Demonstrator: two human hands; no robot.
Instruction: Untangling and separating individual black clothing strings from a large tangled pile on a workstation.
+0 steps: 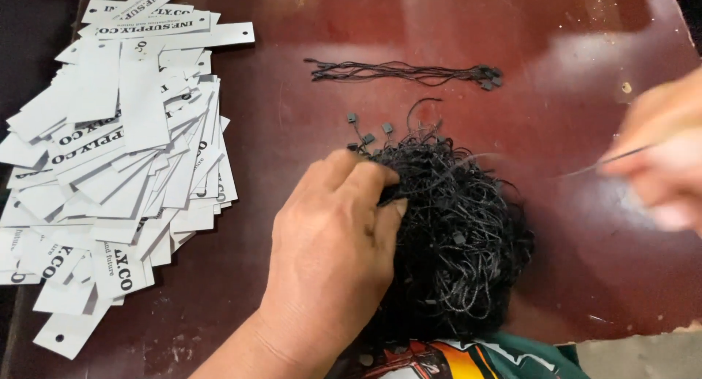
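Note:
My left hand (333, 240) rests palm down on the left side of a tangled heap of black tag strings (457, 236), its fingertips pressed into the heap. My right hand (662, 149) is blurred at the right edge and pinches one thin black string (596, 165) that stretches from the heap. A small straight bundle of black strings (406, 73) lies farther back on the dark red board (292, 116).
A large loose pile of white paper hang tags (121, 167) with printed lettering and punched holes covers the left side of the board. The board's right edge is chipped and its near right corner ends at a grey floor. A colourful garment (468, 358) shows at the bottom.

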